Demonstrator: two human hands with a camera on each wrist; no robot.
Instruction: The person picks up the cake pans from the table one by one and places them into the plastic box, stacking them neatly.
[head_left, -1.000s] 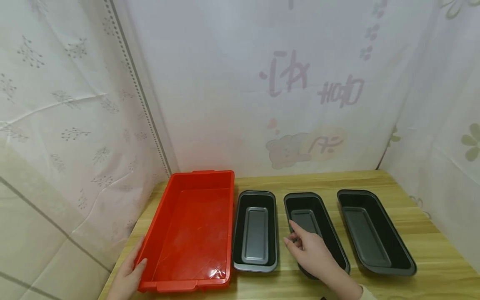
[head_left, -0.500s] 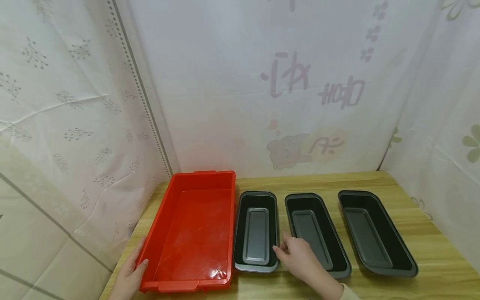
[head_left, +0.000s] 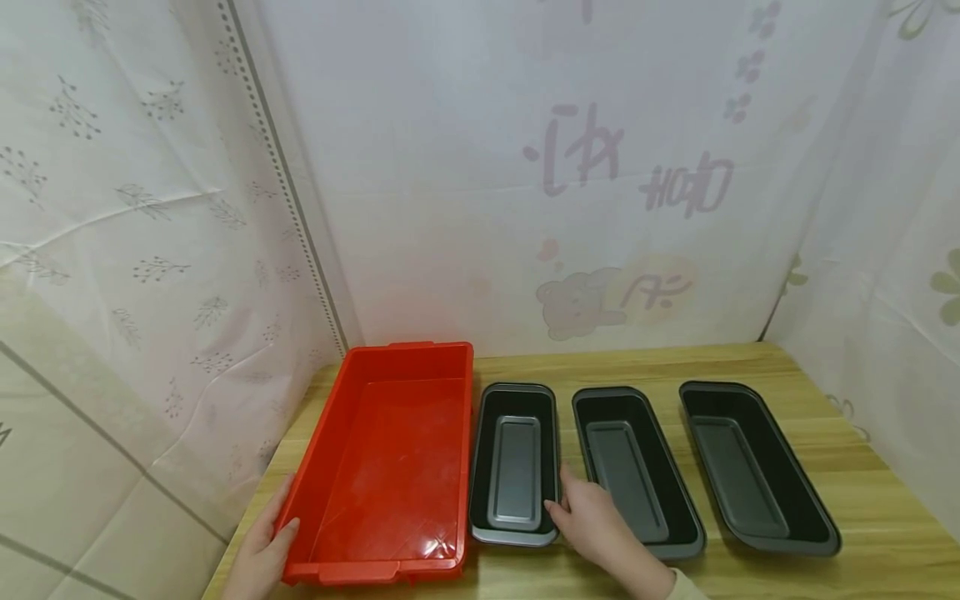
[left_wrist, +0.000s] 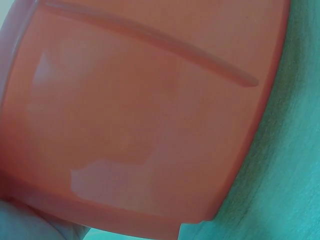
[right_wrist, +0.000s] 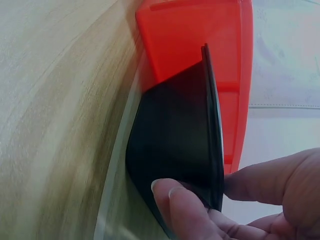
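Observation:
A red plastic tray (head_left: pixel 397 467) lies on the left of the table, and my left hand (head_left: pixel 262 542) holds its left wall near the front corner, thumb over the rim. In the left wrist view the tray's outer wall (left_wrist: pixel 125 115) fills most of the picture, with a bit of the hand at the lower left. My right hand (head_left: pixel 592 517) pinches the right rim of the dark loaf pan (head_left: pixel 514 471) beside the tray. In the right wrist view the thumb is on one side of the pan's rim (right_wrist: pixel 212 115) and the fingertips (right_wrist: pixel 182 205) on its outer wall.
Two more dark loaf pans, a middle one (head_left: pixel 626 475) and a right one (head_left: pixel 738 475), stand to the right on the wooden table (head_left: pixel 825 425). A printed white curtain (head_left: pixel 450 208) hangs behind and at both sides.
My right hand has moved left from over the middle loaf pan to the rim of the one beside the tray, and now pinches it. The left hand stays on the tray.

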